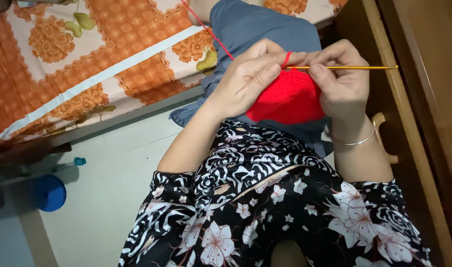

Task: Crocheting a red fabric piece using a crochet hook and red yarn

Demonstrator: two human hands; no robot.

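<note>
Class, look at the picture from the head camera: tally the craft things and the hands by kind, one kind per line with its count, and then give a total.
Hands: 2, the left hand and the right hand
Red crocheted pieces: 1, the crocheted piece
Gold crochet hooks: 1, the crochet hook
Red yarn strands: 1, the yarn strand
Silver bangles: 1, the bangle
Total: 6

Crochet piece (pixel 287 99) sits between both hands, left hand (pixel 248 76) on its left side, right hand (pixel 339 81) on its right, hook (pixel 352 67) running rightward from its top edge, bedspread (pixel 87 64) far left
</note>
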